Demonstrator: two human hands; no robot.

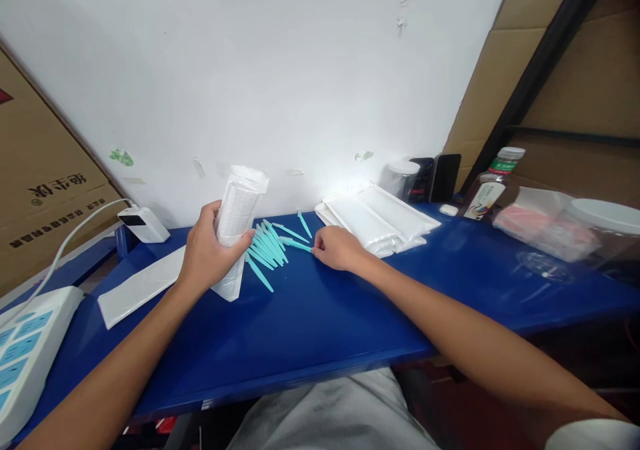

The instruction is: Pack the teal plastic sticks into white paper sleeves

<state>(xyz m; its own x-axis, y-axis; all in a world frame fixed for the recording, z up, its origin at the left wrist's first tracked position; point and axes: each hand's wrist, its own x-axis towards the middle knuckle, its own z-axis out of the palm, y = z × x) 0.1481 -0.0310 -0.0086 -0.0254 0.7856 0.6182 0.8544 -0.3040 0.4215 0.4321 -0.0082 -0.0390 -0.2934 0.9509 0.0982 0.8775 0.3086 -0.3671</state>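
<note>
My left hand (pixel 207 250) is wrapped round a white padded plastic pouch (pixel 239 203), which it holds upright and slightly tilted above the table. Just right of the pouch lies a loose pile of slim turquoise plastic sticks (pixel 267 245), shaped like small razors or knives. Fingers curled, my right hand (pixel 334 247) pinches the near end of one turquoise stick (pixel 299 244) at the right side of the pile. One more stick (pixel 304 225) lies apart near the wall. A flat white pouch (pixel 143 287) rests on the table beside my left forearm.
White pouches (pixel 380 217) are stacked on the blue table (pixel 320 323) right of my right hand. Behind stand a lidded jar (pixel 401 180), phones (pixel 444 178) and a bottle (pixel 493 183). A power strip (pixel 37 350) and a white charger (pixel 144 225) are at left.
</note>
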